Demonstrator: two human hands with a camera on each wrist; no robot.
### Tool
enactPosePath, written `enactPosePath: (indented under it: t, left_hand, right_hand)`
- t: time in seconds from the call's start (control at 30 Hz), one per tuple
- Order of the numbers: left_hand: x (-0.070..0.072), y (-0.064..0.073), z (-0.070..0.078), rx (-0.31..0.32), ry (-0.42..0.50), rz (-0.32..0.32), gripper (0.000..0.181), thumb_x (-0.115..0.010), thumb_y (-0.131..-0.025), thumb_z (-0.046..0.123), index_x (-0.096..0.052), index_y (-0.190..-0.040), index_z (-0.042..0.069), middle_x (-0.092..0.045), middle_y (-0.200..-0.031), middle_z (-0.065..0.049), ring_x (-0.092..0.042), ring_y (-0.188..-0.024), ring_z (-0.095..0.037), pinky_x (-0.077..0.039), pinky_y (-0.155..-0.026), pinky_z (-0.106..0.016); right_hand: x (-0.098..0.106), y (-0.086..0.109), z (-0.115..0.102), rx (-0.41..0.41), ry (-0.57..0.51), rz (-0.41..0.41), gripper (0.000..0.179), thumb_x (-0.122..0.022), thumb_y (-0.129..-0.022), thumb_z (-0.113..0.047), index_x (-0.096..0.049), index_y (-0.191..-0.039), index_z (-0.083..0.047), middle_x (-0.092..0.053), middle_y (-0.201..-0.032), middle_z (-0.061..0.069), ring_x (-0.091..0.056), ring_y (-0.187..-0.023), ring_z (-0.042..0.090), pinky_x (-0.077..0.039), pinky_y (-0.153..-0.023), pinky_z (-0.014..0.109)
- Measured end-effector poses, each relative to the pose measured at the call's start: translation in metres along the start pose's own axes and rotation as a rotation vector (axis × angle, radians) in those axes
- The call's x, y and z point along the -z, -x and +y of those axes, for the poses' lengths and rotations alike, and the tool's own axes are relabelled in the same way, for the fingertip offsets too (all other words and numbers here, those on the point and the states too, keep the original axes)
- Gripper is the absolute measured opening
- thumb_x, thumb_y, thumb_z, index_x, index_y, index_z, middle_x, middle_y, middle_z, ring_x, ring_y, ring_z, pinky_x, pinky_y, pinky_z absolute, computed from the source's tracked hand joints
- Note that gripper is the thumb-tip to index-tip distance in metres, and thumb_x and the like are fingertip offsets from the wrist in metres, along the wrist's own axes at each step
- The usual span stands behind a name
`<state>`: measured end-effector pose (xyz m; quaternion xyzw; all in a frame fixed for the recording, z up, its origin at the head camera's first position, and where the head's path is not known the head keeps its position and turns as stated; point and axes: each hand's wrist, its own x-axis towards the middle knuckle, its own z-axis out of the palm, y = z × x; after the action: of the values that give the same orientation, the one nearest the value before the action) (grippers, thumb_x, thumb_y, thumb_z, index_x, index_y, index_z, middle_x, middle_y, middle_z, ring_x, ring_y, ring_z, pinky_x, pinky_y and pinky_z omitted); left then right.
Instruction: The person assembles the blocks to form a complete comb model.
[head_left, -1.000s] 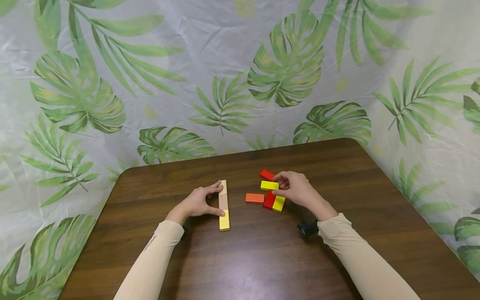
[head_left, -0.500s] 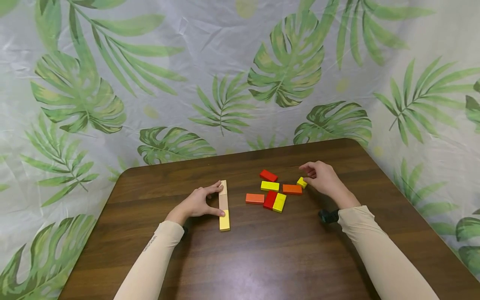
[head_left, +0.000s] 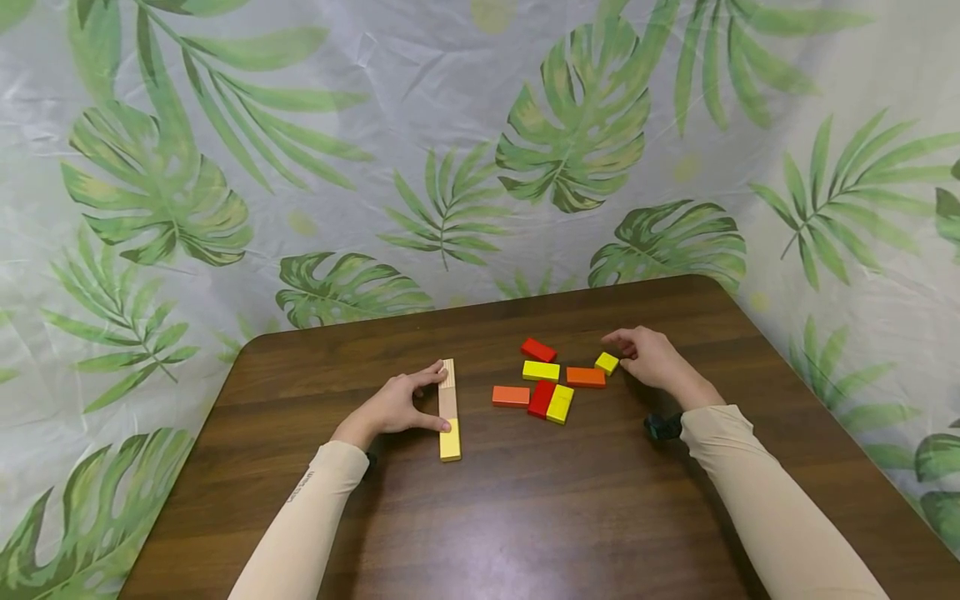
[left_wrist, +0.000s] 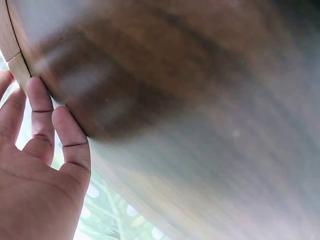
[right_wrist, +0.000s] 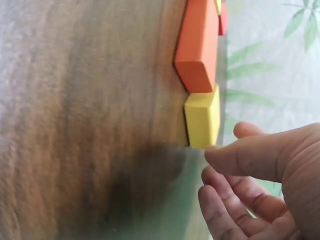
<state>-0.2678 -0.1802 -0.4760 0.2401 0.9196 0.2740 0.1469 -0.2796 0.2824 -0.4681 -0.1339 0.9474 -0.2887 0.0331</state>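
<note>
My left hand rests against a straight row of blocks, with its thumb on the near yellow block and its fingertips by the far pale wooden block. Between these lies a tan block. In the left wrist view the fingers touch the row's side. My right hand is beside a small yellow block, its fingers loosely bent around nothing. The right wrist view shows the thumb close to that yellow block; whether it touches cannot be told.
Left of the small yellow block lie an orange block, a flat yellow block, a red block, a salmon block, and a red block against a yellow block. A leaf-patterned cloth hangs behind the wooden table.
My right hand has moved right, from over the loose blocks to the right side of the small yellow block, uncovering the orange block. My left hand has stayed in place.
</note>
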Motion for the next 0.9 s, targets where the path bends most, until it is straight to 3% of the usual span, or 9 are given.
enactPosePath:
  t: [0.5, 0.9]
  left_hand:
    - [0.0012, 0.0016, 0.0017, -0.001, 0.004, 0.008, 0.097, -0.093, -0.084, 0.044, -0.047, -0.164, 0.014, -0.029, -0.178, -0.002, -0.059, -0.138, -0.042, -0.042, -0.121, -0.057]
    - [0.0010, 0.0020, 0.0026, 0.010, -0.002, 0.000, 0.098, -0.093, -0.084, 0.045, -0.046, -0.165, 0.015, -0.028, -0.179, -0.001, -0.059, -0.140, -0.041, -0.043, -0.122, -0.056]
  right_hand:
    - [-0.0078, 0.0000, 0.0024, 0.000, -0.023, -0.037, 0.038, -0.074, -0.096, 0.001, -0.072, -0.134, 0.000, -0.073, -0.122, 0.024, -0.069, -0.110, 0.041, -0.056, -0.102, 0.059]
    - [-0.0086, 0.0030, 0.0081, -0.037, -0.030, 0.002, 0.035, -0.079, -0.096, -0.007, -0.072, -0.129, 0.002, -0.072, -0.116, 0.023, -0.068, -0.105, 0.037, -0.057, -0.100, 0.056]
